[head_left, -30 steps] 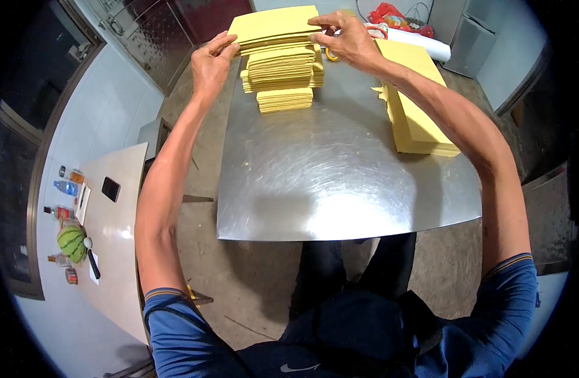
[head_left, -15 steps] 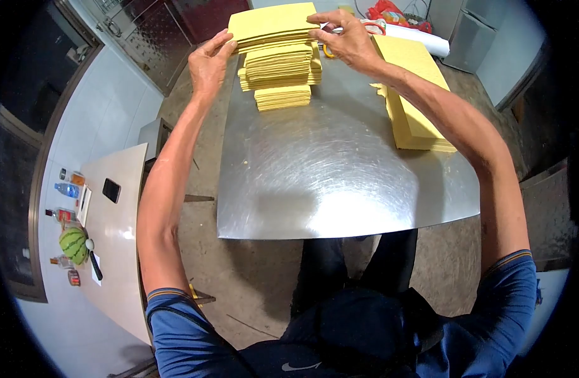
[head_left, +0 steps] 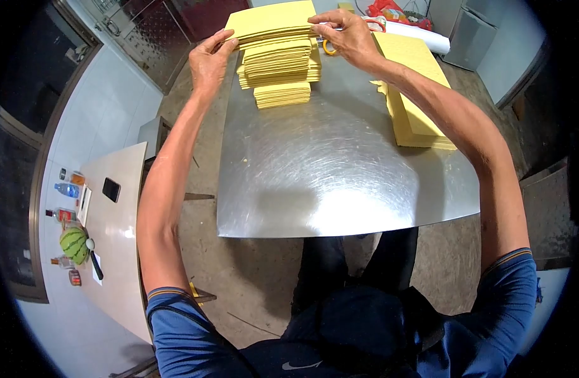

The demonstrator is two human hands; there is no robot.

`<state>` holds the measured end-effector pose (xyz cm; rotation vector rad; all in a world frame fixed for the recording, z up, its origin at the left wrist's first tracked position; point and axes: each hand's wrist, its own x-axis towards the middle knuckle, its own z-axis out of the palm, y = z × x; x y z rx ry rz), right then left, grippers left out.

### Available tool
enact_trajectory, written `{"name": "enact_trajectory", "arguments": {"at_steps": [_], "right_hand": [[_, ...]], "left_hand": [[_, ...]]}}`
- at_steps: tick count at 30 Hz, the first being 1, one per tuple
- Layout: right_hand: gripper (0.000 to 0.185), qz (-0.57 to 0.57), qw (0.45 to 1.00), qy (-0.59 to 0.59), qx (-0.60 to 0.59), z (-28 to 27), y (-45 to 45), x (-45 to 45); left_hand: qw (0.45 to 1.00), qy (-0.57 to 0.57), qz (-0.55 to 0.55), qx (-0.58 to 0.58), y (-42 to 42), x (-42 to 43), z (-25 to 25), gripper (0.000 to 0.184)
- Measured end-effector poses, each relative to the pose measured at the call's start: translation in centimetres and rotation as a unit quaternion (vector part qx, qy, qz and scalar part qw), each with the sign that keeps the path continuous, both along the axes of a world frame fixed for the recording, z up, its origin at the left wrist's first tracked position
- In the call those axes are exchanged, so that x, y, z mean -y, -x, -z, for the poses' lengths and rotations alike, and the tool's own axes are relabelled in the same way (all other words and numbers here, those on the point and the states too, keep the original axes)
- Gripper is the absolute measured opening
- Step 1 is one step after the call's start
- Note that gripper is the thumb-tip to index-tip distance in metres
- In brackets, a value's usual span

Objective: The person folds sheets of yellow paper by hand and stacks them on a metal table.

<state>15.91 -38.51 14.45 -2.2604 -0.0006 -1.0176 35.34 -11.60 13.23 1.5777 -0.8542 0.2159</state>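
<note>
At the far left of the metal table (head_left: 340, 164) stands a pile of yellow sheets (head_left: 270, 19) in several layers. My left hand (head_left: 210, 60) has its thumb and fingers pinched on the left edge of the top sheets. On their right edge, my right hand (head_left: 346, 38) pinches with thumb and fingertips. Smaller bundles lie below the top layer, and a short yellow bundle (head_left: 282, 95) is at the near side of the pile. A larger yellow stack (head_left: 418, 94) lies on the right, under my right forearm.
Scissors with orange handles (head_left: 329, 47), a white roll (head_left: 422, 38) and a red bag (head_left: 390, 11) are at the far edge. On the left, a side table (head_left: 113, 252) holds a phone (head_left: 111, 189), a watermelon (head_left: 74, 246), bottles and a knife (head_left: 96, 267).
Both hands keep to the sides of the top sheets. The hands have shifted very slightly, and the whole view has moved a little.
</note>
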Motion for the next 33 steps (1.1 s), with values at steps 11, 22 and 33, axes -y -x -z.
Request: {"name": "enact_trajectory", "arguments": {"at_steps": [11,22,33], "right_hand": [[0.031,-0.014,0.998,-0.003,0.068,1.2,8.8,-1.3],[0.065,0.042,0.986,0.055,-0.155,6.6,26.3,3.4],[0.076,-0.028,0.98,0.093,-0.175,7.8,27.9,8.2]], "left_hand": [[0.995,-0.01,-0.078,0.066,4.2,-2.0,-1.5,0.048],[0.97,0.016,0.173,-0.172,25.3,2.1,10.8,0.029],[0.952,-0.043,0.232,-0.193,31.3,14.3,13.6,0.034]]}}
